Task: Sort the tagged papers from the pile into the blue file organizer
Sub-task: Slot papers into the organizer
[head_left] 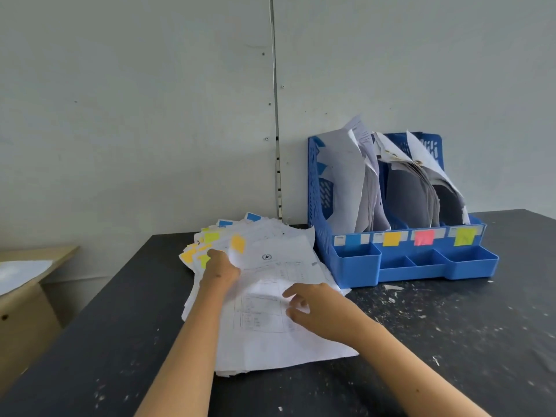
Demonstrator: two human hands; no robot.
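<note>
So the pile of tagged papers [264, 296] sits fanned out on the black table [451, 341], just left of the blue file organizer [400, 266] and touching its front corner, with yellow, orange and blue tags poking out along the far left edge. The left hand [221, 267] has its fingers curled round the upper left edge of the top sheet, lifting it a bit, while the right hand [319, 308] rests on the printed middle of that sheet with fingers relaxed and spread, gripping nothing. The organizer's slots already hold slumped papers, and its front carries blue, orange, pink and yellow-green labels.
</note>
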